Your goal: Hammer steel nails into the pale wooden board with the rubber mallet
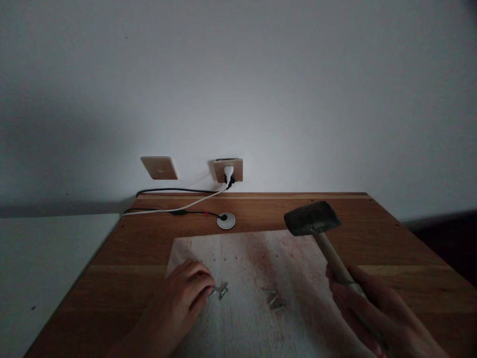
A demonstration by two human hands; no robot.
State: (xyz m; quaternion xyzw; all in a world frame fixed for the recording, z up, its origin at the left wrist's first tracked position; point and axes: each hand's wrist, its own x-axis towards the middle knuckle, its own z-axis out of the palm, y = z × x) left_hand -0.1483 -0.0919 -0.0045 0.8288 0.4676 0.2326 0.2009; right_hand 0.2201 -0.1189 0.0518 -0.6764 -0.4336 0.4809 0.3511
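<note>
My right hand (pixel 376 313) is wrapped round the wooden handle of a mallet (pixel 312 219) whose dark rubber head hangs above the far right part of a pale wooden board (pixel 249 268). My left hand (pixel 186 293) rests on the board's left side, its fingers curled and pinched at a small metal nail or staple (pixel 222 292) lying flat there. A small cluster of similar metal pieces (pixel 276 301) lies on the board between the two hands.
The board lies on a brown wooden desk (pixel 122 268) against a white wall. Two wall sockets (pixel 228 170), one with a white plug, sit above the desk. Black and white cables run to a round grommet (pixel 226 221). A white surface (pixel 44 258) adjoins at the left.
</note>
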